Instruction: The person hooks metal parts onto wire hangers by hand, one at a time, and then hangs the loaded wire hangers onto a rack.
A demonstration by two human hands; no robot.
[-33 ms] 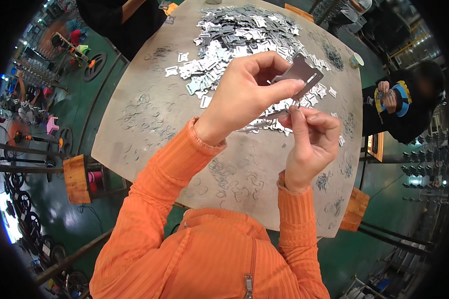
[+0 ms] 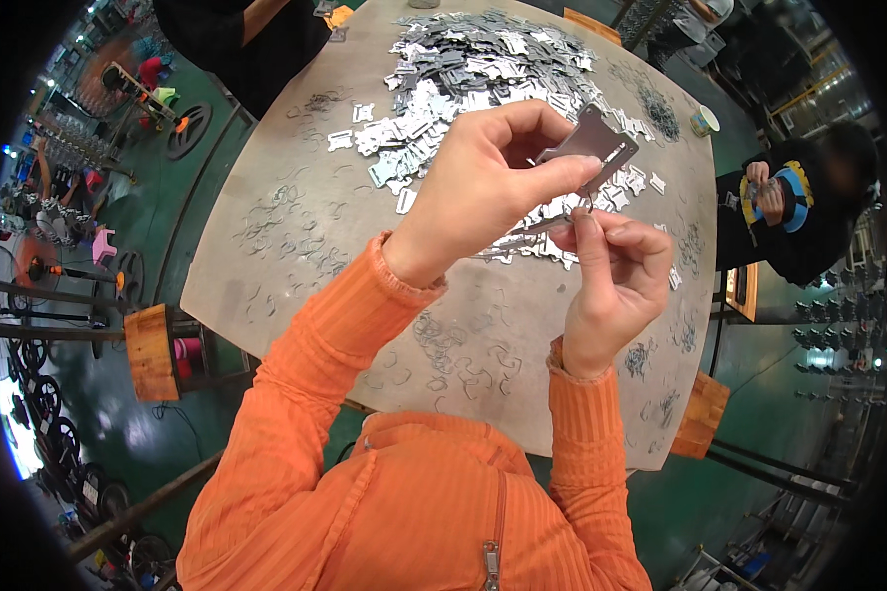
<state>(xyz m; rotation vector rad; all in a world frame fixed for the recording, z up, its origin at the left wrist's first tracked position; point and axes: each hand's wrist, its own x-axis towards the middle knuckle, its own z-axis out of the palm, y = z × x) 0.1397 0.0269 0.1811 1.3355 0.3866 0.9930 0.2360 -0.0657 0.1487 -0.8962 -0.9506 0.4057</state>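
My left hand [image 2: 488,177] is raised over the table, pinching a grey flat metal plate [image 2: 601,148] with a slot and small holes between thumb and fingers. Just below it, my right hand [image 2: 616,271] is closed, its thumb and forefinger on a thin wire ring [image 2: 589,204] at the plate's lower corner. Another flat metal piece [image 2: 537,229], seen nearly edge-on, sticks out leftward from the right fingertips; how it connects is hidden. Behind my hands lies a large heap of similar plates [image 2: 493,69], silvery and dark grey.
Loose wire rings [image 2: 439,345] lie scattered over the brown tabletop [image 2: 296,325]. A small cup [image 2: 703,120] stands at the right edge. People sit at the far left and the right [image 2: 798,197]. Wooden stools [image 2: 152,353] flank the table.
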